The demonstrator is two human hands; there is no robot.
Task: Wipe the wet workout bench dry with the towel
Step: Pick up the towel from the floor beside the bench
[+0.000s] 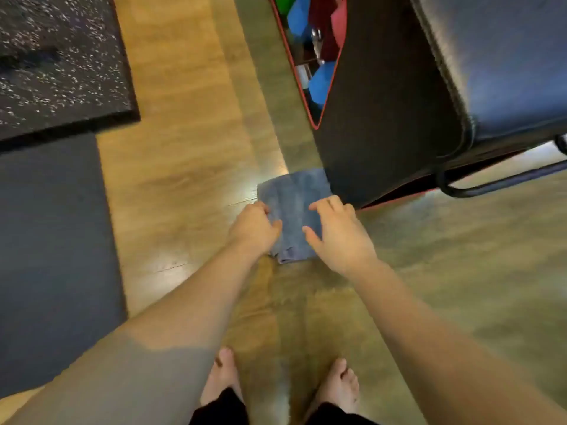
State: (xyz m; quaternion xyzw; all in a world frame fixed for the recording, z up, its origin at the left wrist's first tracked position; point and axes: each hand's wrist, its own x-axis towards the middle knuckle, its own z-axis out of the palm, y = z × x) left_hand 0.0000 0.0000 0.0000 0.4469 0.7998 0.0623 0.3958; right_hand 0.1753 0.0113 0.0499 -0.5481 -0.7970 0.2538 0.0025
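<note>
On a wooden gym floor [184, 167], a folded blue-grey towel [291, 207] lies just beside the corner of a black mat edged in red [377, 118], as a barefoot person reaches down with both arms. The left hand [253, 230] grips the towel's left edge, fingers curled over the cloth. The right hand [339, 233] rests on its right side with fingers bent and thumb spread; whether it has closed on the fabric cannot be told. The black padded workout bench [503, 62] stands at upper right on its tubular frame. A speckled rubber mat [61, 62] lies at upper left.
</note>
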